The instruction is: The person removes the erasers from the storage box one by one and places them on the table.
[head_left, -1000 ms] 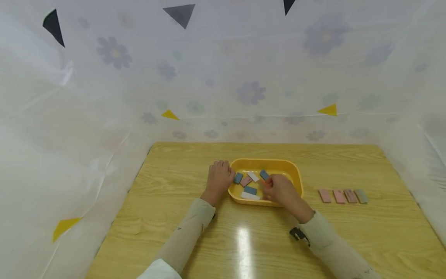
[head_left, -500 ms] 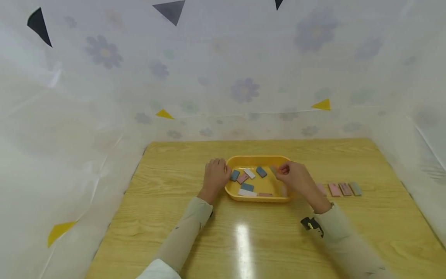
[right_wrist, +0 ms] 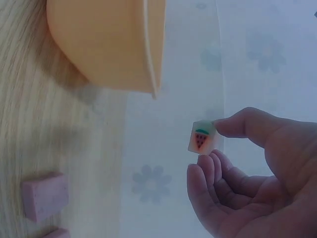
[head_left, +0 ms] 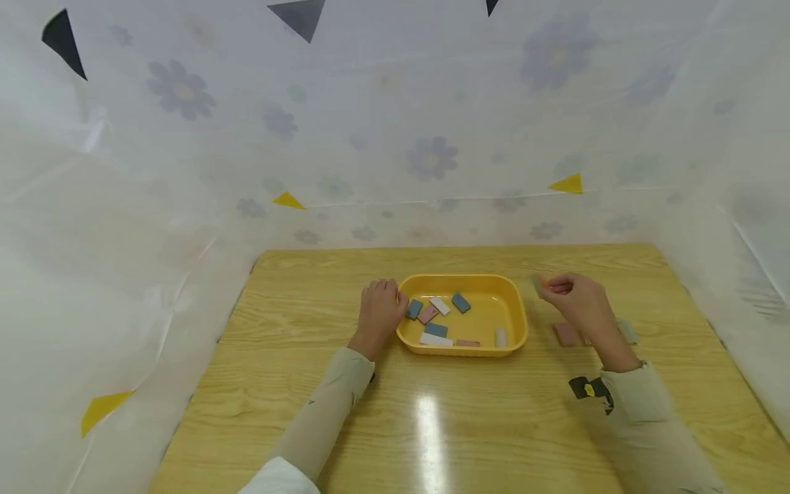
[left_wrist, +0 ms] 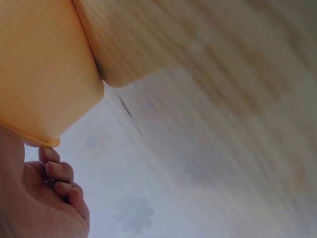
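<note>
Right grip [head_left: 577, 300] pinches the printed block [right_wrist: 201, 136] by its edges, thumb on one side and fingertips on the other, parted only by the block's width. The printed block sits at the very ends of the digits, well apart from the palm, and is held in the air just beyond the tray's right side; its face bears a watermelon slice.

Left grip [head_left: 378, 315] holds the left rim of the tray [head_left: 487, 312], its fingers curled at the edge.

Inside the tray are three blue blocks [head_left: 461, 302], two white blocks [head_left: 439, 306], two pink blocks [head_left: 428, 314] and, near the right end, a pale block [head_left: 500, 337].

On the table [head_left: 308, 302], below the right grip, lie a pink piece [head_left: 564, 334] and a greenish piece [head_left: 629, 332]; what lies between them is mostly hidden by the hand.
</note>
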`<state>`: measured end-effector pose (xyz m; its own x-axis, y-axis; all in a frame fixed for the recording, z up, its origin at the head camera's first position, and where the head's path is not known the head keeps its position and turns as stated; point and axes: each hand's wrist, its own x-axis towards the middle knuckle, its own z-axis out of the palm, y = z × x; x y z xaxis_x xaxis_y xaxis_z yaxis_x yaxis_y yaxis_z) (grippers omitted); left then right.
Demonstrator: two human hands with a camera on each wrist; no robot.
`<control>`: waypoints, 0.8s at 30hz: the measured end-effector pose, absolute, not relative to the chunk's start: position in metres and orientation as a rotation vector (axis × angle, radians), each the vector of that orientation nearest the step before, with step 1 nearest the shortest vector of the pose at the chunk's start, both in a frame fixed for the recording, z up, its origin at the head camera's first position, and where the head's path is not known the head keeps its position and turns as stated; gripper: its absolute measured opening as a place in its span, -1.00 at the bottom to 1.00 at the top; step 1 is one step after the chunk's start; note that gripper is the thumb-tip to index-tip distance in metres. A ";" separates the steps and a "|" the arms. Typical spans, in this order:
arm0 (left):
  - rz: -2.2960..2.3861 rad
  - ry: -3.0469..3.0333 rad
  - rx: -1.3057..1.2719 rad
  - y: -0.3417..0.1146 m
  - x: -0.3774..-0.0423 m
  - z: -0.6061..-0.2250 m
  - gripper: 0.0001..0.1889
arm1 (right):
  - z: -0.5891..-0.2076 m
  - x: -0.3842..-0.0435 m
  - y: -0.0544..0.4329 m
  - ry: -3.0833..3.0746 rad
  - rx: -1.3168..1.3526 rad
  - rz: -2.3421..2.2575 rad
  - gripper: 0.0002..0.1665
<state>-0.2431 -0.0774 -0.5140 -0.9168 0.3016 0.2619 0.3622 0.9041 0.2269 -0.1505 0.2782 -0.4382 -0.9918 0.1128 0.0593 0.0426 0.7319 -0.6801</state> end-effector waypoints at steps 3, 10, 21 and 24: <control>-0.405 -2.841 -0.508 -0.078 -0.243 -0.514 -0.77 | -0.441 -0.147 0.288 -2.838 -0.181 1.108 -0.44; -0.402 -2.825 -0.505 -0.080 -0.243 -0.511 -0.78 | -0.455 -0.147 0.302 -2.894 -0.213 1.050 -0.41; -0.431 -2.874 -0.501 -0.077 -0.242 -0.511 -0.78 | -0.478 -0.152 0.306 -3.002 -0.305 1.159 -0.37; -0.434 -2.876 -0.502 -0.077 -0.241 -0.510 -0.78 | -0.484 -0.154 0.306 -3.014 -0.310 1.152 -0.42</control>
